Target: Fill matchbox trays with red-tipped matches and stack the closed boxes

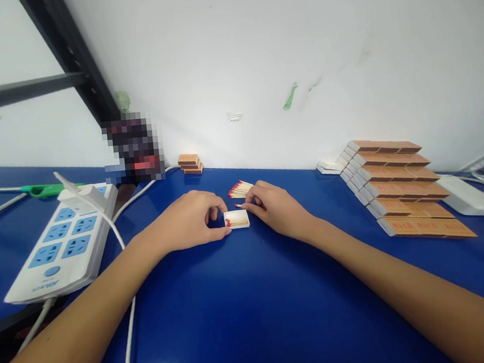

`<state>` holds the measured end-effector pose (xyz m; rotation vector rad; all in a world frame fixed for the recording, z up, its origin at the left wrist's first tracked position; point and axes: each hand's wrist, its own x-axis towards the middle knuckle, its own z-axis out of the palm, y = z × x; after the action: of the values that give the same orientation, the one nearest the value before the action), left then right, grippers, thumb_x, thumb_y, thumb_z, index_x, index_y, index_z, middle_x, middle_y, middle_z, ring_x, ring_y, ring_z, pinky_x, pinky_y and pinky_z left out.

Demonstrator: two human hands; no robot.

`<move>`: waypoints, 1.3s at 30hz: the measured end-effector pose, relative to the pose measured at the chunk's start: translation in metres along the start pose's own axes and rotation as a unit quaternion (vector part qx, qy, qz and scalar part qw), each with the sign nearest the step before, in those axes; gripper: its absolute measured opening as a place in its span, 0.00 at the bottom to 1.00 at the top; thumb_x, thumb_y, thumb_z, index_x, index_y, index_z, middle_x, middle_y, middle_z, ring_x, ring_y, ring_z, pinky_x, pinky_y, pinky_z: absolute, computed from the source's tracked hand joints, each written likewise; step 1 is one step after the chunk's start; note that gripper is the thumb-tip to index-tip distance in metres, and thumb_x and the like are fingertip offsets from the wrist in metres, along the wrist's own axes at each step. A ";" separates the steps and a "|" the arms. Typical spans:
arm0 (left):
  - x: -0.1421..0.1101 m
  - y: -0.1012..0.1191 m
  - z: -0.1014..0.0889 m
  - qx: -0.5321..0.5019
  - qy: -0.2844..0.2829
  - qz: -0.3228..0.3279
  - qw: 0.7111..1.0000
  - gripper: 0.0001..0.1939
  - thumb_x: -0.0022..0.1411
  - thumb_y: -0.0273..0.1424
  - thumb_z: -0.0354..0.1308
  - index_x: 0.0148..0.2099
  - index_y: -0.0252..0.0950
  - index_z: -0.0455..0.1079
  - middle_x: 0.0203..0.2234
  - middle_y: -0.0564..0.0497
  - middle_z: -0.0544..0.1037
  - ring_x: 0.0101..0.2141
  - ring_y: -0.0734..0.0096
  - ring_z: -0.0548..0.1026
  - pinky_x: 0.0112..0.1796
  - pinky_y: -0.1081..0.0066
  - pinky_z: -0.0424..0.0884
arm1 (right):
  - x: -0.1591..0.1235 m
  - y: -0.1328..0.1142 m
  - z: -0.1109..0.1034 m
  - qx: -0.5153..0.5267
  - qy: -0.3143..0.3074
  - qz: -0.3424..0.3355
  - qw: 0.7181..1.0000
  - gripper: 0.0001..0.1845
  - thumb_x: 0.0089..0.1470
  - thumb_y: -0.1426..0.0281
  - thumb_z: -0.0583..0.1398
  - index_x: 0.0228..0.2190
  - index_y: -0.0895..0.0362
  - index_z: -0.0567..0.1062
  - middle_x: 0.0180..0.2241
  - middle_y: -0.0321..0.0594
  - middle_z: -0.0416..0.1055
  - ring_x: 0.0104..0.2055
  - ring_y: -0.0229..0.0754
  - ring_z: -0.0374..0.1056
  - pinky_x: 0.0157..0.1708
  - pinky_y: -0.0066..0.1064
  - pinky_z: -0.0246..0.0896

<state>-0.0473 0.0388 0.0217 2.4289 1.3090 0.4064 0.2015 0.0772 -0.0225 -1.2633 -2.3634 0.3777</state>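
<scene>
- Left hand (194, 217): thumb and index finger clamped on the left end of the white tray (240, 214).
- Right hand (276, 208): fingertips pinched together on a single match (238, 205), red head leftward.
- Tray matches (239, 223): between both hands' fingers.
- Loose matches (238, 190): just beyond right fingertips.

There are one left hand (192, 220), one right hand (276, 208), one white tray (239, 214), one held match (239, 205), one fan of matches (240, 190), three stacked boxes (190, 164), six rows of boxes (408, 190) and one power strip (63, 240).
</scene>
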 end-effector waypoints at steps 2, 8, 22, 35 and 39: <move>0.000 0.000 0.000 0.002 0.000 0.001 1.000 0.14 0.59 0.40 0.68 0.44 0.38 0.80 0.32 0.51 0.80 0.31 0.68 0.74 0.32 0.69 0.68 | -0.001 -0.001 -0.002 -0.006 -0.008 0.010 1.000 0.07 0.67 0.67 0.63 0.35 0.55 0.75 0.36 0.37 0.69 0.34 0.39 0.64 0.35 0.32 0.55; 0.001 0.001 0.000 0.008 -0.001 -0.007 1.000 0.14 0.59 0.40 0.67 0.45 0.39 0.80 0.32 0.51 0.79 0.31 0.67 0.74 0.33 0.69 0.67 | -0.006 -0.009 -0.010 0.005 -0.005 -0.009 1.000 0.06 0.68 0.67 0.62 0.36 0.55 0.75 0.37 0.38 0.69 0.33 0.39 0.64 0.34 0.32 0.55; 0.000 0.000 -0.001 0.005 -0.007 -0.008 1.000 0.15 0.59 0.40 0.68 0.45 0.38 0.81 0.32 0.52 0.80 0.31 0.68 0.74 0.32 0.69 0.67 | 0.000 0.000 -0.007 -0.024 -0.042 0.015 0.999 0.04 0.69 0.69 0.61 0.40 0.55 0.75 0.41 0.39 0.69 0.34 0.39 0.63 0.36 0.32 0.56; 0.001 0.002 -0.002 0.020 -0.002 -0.013 1.000 0.14 0.60 0.40 0.67 0.44 0.38 0.80 0.32 0.51 0.79 0.31 0.68 0.73 0.33 0.68 0.66 | -0.012 -0.027 -0.013 0.036 -0.059 -0.055 0.996 0.03 0.69 0.71 0.60 0.39 0.55 0.74 0.39 0.38 0.71 0.35 0.39 0.64 0.34 0.31 0.55; 0.000 0.002 -0.002 0.022 -0.004 -0.015 1.000 0.13 0.59 0.39 0.68 0.44 0.38 0.80 0.32 0.52 0.79 0.31 0.68 0.73 0.33 0.68 0.66 | -0.006 -0.014 -0.008 0.084 -0.003 -0.064 0.994 0.04 0.69 0.70 0.60 0.41 0.55 0.77 0.36 0.37 0.70 0.33 0.38 0.64 0.36 0.31 0.57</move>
<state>-0.0468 0.0381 0.0244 2.4406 1.3633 0.3625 0.1983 0.0645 -0.0114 -1.0295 -2.3476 0.5264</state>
